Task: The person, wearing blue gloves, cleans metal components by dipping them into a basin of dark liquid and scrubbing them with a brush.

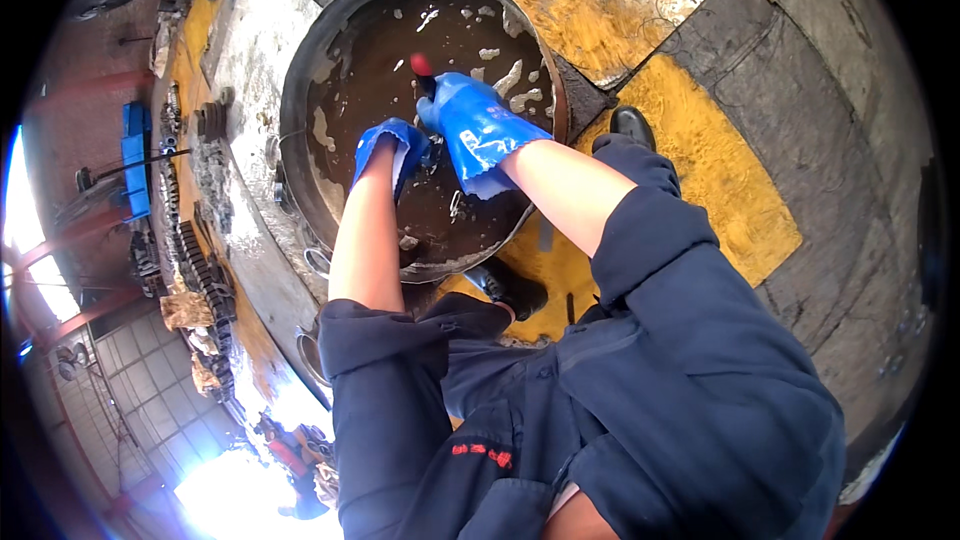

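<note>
Both hands wear blue rubber gloves over a large round tub (pixel 292 105) of murky brown liquid (pixel 375 45) with patches of pale foam. My right hand (pixel 462 120) is closed around a tool with a red and black handle (pixel 421 66). Its red end points up and away from me; the working end is hidden. Close by on the left, my left hand (pixel 385 147) reaches down into the tub, its fingers hidden behind the glove cuff. A small shiny metal part (pixel 433 152) shows between the two gloves; I cannot tell what holds it.
Yellow boards (pixel 715 165) and dark mats (pixel 820 155) cover the floor. My shoes (pixel 632 127) stand close to the tub's near right side. Left of the tub, a long bench (pixel 262 50) bears chain-like metal parts (pixel 200 265). A blue box (pixel 135 160) lies beyond.
</note>
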